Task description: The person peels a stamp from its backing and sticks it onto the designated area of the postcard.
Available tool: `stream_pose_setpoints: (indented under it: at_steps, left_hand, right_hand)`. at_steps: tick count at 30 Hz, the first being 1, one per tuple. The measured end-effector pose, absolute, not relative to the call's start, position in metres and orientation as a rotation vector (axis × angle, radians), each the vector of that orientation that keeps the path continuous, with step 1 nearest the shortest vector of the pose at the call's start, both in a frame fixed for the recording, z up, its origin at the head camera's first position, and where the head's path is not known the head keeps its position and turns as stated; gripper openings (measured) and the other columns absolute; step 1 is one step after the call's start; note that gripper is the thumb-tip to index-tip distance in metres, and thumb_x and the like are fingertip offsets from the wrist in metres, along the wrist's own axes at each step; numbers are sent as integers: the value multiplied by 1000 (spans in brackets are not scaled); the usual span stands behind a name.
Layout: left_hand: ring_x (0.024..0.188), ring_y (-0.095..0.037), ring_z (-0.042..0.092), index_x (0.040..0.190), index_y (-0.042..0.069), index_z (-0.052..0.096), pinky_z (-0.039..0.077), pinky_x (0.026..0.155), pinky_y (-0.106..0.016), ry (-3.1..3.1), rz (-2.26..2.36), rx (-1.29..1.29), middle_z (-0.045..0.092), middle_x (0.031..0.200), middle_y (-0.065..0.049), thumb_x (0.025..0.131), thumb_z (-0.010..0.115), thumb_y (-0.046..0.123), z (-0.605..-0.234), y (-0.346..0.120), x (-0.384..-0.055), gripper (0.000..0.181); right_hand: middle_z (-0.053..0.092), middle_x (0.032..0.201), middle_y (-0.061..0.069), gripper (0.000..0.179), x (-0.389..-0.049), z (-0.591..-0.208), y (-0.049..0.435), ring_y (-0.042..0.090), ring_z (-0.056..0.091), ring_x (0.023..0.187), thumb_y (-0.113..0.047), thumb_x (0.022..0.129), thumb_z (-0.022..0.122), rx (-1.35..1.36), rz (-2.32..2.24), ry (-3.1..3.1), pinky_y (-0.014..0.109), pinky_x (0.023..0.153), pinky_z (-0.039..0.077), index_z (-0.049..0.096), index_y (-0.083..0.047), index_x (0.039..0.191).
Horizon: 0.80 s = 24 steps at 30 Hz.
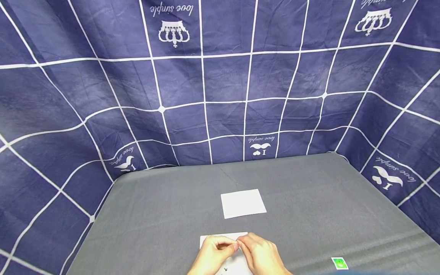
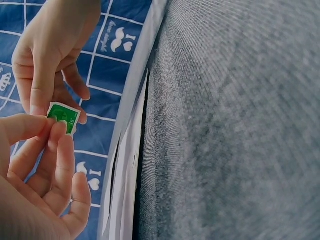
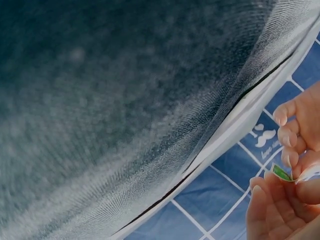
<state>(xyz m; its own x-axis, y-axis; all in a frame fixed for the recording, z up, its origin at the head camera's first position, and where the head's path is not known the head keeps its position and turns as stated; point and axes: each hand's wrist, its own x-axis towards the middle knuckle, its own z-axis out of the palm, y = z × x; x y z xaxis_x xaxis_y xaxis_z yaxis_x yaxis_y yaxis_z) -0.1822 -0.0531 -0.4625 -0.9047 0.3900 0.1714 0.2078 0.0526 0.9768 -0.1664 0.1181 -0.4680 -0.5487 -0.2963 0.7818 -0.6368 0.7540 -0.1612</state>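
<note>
Between both hands is a small green stamp (image 2: 65, 114) with a white jagged edge; in the right wrist view the stamp (image 3: 281, 173) looks bent, beside a shiny white strip. My left hand (image 1: 213, 254) pinches it between thumb and fingertips. From the other side my right hand (image 1: 262, 254) pinches its edge, the two hands' fingertips meeting. Below them lies a white sheet (image 1: 237, 265) with a small dark mark, partly hidden by the hands.
A second white rectangle of paper (image 1: 243, 203) lies farther back on the grey cloth-covered table (image 1: 165, 214). Another small green piece with a white border (image 1: 340, 263) rests to the right, near the front. Blue checked curtain (image 1: 227, 80) encloses the back and sides.
</note>
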Motion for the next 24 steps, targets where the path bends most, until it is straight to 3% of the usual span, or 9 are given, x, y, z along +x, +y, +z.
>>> stream_pose_setpoints:
  at_steps: [13,20,24]
  left_hand:
    - [69,1,57,86,-8,71,48,63,-18,2161,1980,615,70,83,-7,84,70,7,-463,-52,-182,15]
    - [71,1,59,87,-6,72,48,64,-19,2178,1954,583,71,84,-6,85,69,7,-464,-52,-182,14]
    - [71,-1,60,88,-4,73,49,64,-20,2196,1937,526,71,85,-6,86,69,8,-463,-52,-182,13]
  right_hand:
    - [53,71,-12,12,-165,-468,119,0,46,54,-18,92,60,683,577,-2217,22,43,36,62,-19,80]
    - [53,69,-14,16,-165,-465,119,-3,44,54,-8,74,74,655,664,-2260,21,43,35,64,-20,78]
    - [56,71,-16,13,-165,-465,120,-6,43,58,-12,78,75,663,739,-2303,19,46,36,67,-22,80]
